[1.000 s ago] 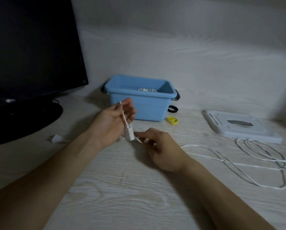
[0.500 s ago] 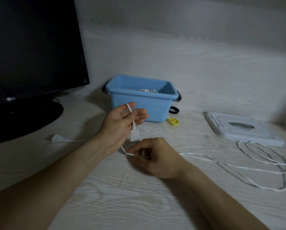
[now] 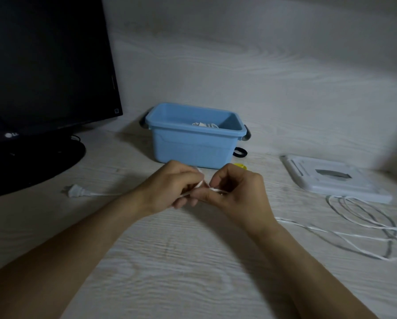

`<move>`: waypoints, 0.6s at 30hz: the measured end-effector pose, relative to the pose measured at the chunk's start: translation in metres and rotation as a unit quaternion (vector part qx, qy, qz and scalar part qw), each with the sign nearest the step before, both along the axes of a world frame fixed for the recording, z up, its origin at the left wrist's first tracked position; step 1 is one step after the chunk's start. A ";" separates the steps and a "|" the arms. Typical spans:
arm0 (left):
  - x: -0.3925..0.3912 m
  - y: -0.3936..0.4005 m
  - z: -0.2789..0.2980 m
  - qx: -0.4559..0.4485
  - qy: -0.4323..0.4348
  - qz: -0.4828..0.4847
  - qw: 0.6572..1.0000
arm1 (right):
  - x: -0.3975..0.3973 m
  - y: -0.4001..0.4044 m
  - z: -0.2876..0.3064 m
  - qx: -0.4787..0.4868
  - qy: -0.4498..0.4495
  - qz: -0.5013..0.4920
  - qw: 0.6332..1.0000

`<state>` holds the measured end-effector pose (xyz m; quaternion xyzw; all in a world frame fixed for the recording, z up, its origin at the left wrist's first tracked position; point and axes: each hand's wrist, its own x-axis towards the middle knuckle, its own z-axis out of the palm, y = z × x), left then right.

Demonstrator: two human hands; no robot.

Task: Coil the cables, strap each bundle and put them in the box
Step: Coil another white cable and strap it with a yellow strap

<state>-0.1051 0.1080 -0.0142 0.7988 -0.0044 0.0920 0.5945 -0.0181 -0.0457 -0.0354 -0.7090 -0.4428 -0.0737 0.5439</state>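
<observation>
Just begun on this white cable: both grips, left hand and right hand, clamped on its end before the blue box, one bundle inside, the rest loose on the desk, unstrapped.

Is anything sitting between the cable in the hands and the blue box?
Nothing visible: the left hand and right hand hold the white cable right before the open blue box, over bare table.

The right hand hides most of the yellow strap; the monitor is cut off left; the box contents are indistinct.
</observation>
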 end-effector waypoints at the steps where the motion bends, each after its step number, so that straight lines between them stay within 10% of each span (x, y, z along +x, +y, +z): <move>1: -0.002 -0.001 0.002 0.028 0.022 -0.019 0.999 | 0.002 -0.001 0.001 0.001 0.005 0.014 1.000; 18: -0.001 0.015 -0.002 -0.262 0.108 -0.138 0.949 | 0.000 0.002 -0.002 0.031 0.173 0.120 0.977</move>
